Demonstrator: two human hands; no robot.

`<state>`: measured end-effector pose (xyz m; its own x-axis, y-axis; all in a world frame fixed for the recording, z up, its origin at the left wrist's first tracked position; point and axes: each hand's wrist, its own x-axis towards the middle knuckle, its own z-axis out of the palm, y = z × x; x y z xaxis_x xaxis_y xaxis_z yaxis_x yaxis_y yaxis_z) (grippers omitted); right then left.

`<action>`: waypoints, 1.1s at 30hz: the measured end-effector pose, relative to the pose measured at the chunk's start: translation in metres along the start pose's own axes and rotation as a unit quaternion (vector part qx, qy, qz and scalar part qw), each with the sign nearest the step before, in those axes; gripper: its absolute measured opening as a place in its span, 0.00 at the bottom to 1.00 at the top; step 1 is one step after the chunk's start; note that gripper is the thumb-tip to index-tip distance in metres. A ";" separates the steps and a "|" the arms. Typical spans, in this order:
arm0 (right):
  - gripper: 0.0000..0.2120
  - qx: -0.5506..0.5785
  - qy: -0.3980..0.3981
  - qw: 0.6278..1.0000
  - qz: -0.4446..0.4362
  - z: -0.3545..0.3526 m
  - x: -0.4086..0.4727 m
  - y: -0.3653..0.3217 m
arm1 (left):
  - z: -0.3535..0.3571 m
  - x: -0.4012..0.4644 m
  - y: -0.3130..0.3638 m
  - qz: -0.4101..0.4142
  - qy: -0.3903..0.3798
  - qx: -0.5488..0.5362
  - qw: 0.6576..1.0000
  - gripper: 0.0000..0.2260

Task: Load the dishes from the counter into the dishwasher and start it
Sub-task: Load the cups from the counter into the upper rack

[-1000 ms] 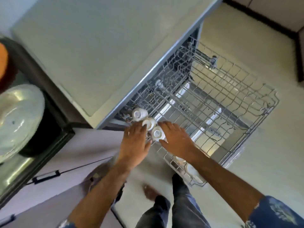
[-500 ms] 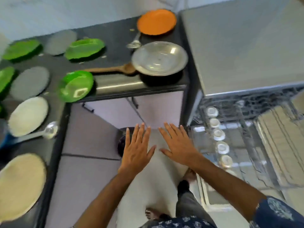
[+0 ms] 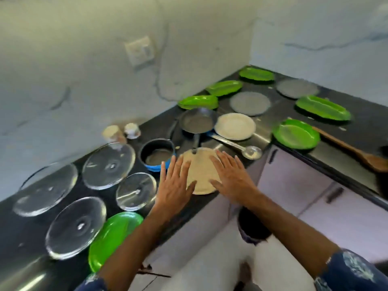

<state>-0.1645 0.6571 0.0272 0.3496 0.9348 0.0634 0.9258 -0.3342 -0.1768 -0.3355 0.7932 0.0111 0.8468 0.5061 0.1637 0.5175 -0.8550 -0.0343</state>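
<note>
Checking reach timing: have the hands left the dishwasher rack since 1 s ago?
Yes. Both hands were at the rack; now the left hand and right hand hover open, either side of the beige plate at the black counter edge.

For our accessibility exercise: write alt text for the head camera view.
Two open hands, left hand and right hand, reach over a beige plate at the corner of a dark counter crowded with green plates, glass lids and pans.
</note>
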 end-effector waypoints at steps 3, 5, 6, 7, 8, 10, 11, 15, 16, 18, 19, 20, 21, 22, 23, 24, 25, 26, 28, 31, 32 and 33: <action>0.37 -0.016 -0.003 0.998 -0.067 -0.003 0.061 -0.032 | -0.004 0.005 -0.063 -0.080 0.011 -0.003 0.997 0.28; 0.36 -0.017 -0.001 0.994 -0.106 -0.002 0.097 -0.046 | -0.004 0.009 -0.098 -0.129 0.002 -0.005 0.992 0.29; 0.35 -0.011 0.000 0.992 -0.123 -0.001 0.116 -0.053 | -0.004 0.011 -0.114 -0.153 -0.005 -0.007 0.988 0.29; 0.35 -0.003 0.000 0.990 -0.139 0.000 0.137 -0.060 | -0.004 0.014 -0.131 -0.173 -0.011 -0.005 0.985 0.29; 0.34 0.005 -0.002 0.988 -0.155 0.000 0.159 -0.067 | -0.005 0.018 -0.147 -0.188 -0.020 0.000 0.982 0.29; 0.33 0.016 -0.013 0.982 -0.188 0.001 0.202 -0.078 | -0.009 0.029 -0.175 -0.212 -0.036 0.001 0.977 0.29; 0.32 0.020 -0.021 0.979 -0.201 0.002 0.224 -0.083 | -0.011 0.034 -0.187 -0.227 -0.036 -0.002 0.973 0.28; 0.31 0.023 -0.075 0.968 -0.238 0.009 0.307 -0.107 | -0.017 0.061 -0.228 -0.281 -0.057 0.004 0.958 0.28; 0.30 0.016 -0.089 0.964 -0.249 0.012 0.325 -0.113 | -0.018 0.068 -0.235 -0.293 -0.058 0.006 0.954 0.28; 0.29 0.007 -0.117 0.956 -0.268 0.019 0.360 -0.123 | -0.019 0.082 -0.248 -0.316 -0.055 -0.007 0.947 0.28; 0.28 0.007 -0.130 0.954 -0.271 0.023 0.375 -0.127 | -0.020 0.088 -0.253 -0.323 -0.052 -0.014 0.945 0.28; 0.28 0.003 -0.144 0.950 -0.276 0.027 0.392 -0.132 | -0.020 0.094 -0.256 -0.331 -0.048 -0.016 0.942 0.27; 0.28 -0.002 -0.156 0.947 -0.281 0.032 0.406 -0.136 | -0.020 0.098 -0.259 -0.337 -0.045 -0.013 0.941 0.27; 0.28 -0.007 -0.167 0.944 -0.285 0.037 0.420 -0.141 | -0.019 0.101 -0.260 -0.342 -0.040 -0.009 0.939 0.27; 0.29 -0.010 -0.175 0.942 -0.287 0.042 0.431 -0.147 | -0.018 0.103 -0.261 -0.348 -0.036 -0.007 0.937 0.27; 0.28 -0.012 -0.177 0.941 -0.287 0.047 0.441 -0.152 | -0.017 0.104 -0.262 -0.350 -0.033 -0.007 0.936 0.27; 0.28 -0.020 -0.176 0.940 -0.293 0.052 0.449 -0.159 | -0.016 0.104 -0.264 -0.354 -0.030 -0.008 0.935 0.27; 0.28 -0.033 -0.172 0.937 -0.303 0.057 0.457 -0.164 | -0.015 0.103 -0.265 -0.359 -0.027 -0.010 0.933 0.27; 0.28 -0.073 -0.164 0.926 -0.331 0.067 0.471 -0.174 | -0.011 0.099 -0.270 -0.370 -0.023 -0.010 0.929 0.26; 0.30 -0.108 -0.165 0.909 -0.367 0.078 0.484 -0.180 | -0.004 0.095 -0.274 -0.385 -0.033 -0.010 0.922 0.28; 0.30 -0.115 -0.169 0.906 -0.370 0.081 0.486 -0.181 | -0.001 0.094 -0.275 -0.389 -0.042 -0.014 0.920 0.29; 0.30 -0.123 -0.168 0.906 -0.370 0.084 0.488 -0.181 | 0.001 0.094 -0.276 -0.394 -0.051 -0.017 0.918 0.29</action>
<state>-0.1732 1.1840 0.0077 -0.4041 0.8841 -0.2347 0.9074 0.4198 0.0193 -0.3986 1.0763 0.0346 0.2201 0.9750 0.0319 0.9712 -0.2221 0.0868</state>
